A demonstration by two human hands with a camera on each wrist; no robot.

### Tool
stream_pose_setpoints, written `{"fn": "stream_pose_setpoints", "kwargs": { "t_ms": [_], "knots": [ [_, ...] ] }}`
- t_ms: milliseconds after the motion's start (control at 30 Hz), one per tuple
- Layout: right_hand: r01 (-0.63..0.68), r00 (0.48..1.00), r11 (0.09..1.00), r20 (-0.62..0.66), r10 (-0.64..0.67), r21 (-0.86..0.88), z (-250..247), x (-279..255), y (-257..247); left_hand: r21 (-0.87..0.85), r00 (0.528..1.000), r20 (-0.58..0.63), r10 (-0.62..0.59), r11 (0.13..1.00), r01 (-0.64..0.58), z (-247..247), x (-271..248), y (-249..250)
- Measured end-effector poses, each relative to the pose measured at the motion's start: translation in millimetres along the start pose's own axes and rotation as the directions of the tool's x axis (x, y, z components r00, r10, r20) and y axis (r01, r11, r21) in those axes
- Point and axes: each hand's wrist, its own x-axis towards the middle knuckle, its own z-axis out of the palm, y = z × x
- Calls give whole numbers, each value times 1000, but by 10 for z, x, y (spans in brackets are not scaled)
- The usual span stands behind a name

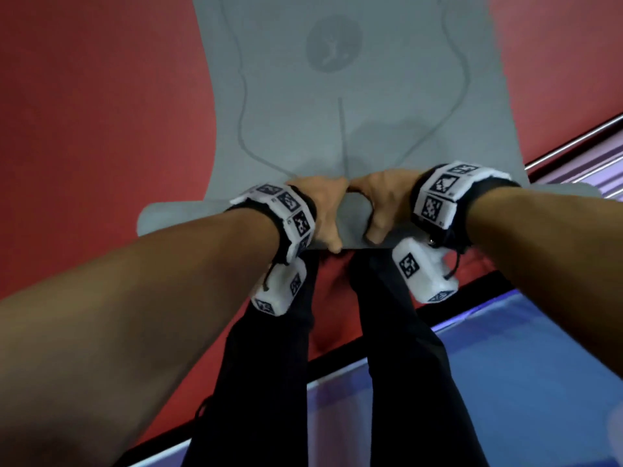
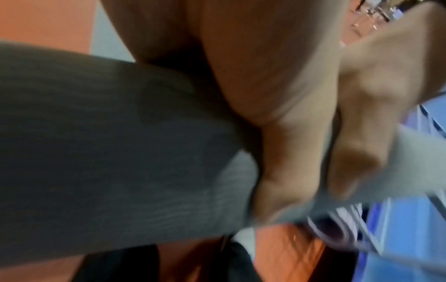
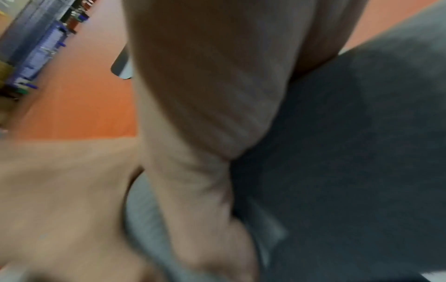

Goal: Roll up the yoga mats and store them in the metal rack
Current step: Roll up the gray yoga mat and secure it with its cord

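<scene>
A grey yoga mat [image 1: 337, 129] with a printed circle and lines lies stretched away from me on the red floor. Its near end is turned over into a roll [image 1: 175, 214] that runs left to right. My left hand [image 1: 323, 210] and right hand [image 1: 377, 200] sit side by side at the middle of that roll. Each hand grips it, fingers curled over the far side and thumb on the near edge. The blurred left wrist view shows my left thumb [image 2: 277, 171] on the grey mat [image 2: 120, 152]. In the right wrist view my right hand [image 3: 205, 171] presses the mat [image 3: 350, 171].
Red floor [image 1: 84, 129] surrounds the mat. A blue mat or floor section [image 1: 505, 348] lies at the lower right, beyond a metal rail [image 1: 573, 143]. My legs in black trousers [image 1: 269, 365] stand just behind the roll. Blurred shelving [image 3: 36, 57] shows far off.
</scene>
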Motion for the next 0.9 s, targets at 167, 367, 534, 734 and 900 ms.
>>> {"fn": "stream_pose_setpoints", "kwargs": {
  "t_ms": [167,367,534,734,900],
  "knots": [
    [-267,846,815,-530,-57,-514,505,-184,95,-84,987,120,-110,989,120,-120,163,-164],
    [-199,890,901,-455,1,-386,237,145,317,-70,999,37,-21,997,24,-33,314,-65],
    [-171,960,943,-263,95,-285,-35,452,445,28,993,-115,-21,999,24,197,504,-213],
    [-204,961,942,-237,142,-265,242,1250,918,-126,1000,-10,2,992,-3,605,1441,-502],
    [-281,928,860,-348,131,-425,720,1637,1151,-159,1000,21,-17,987,20,1231,1905,-568]
  ]
}}
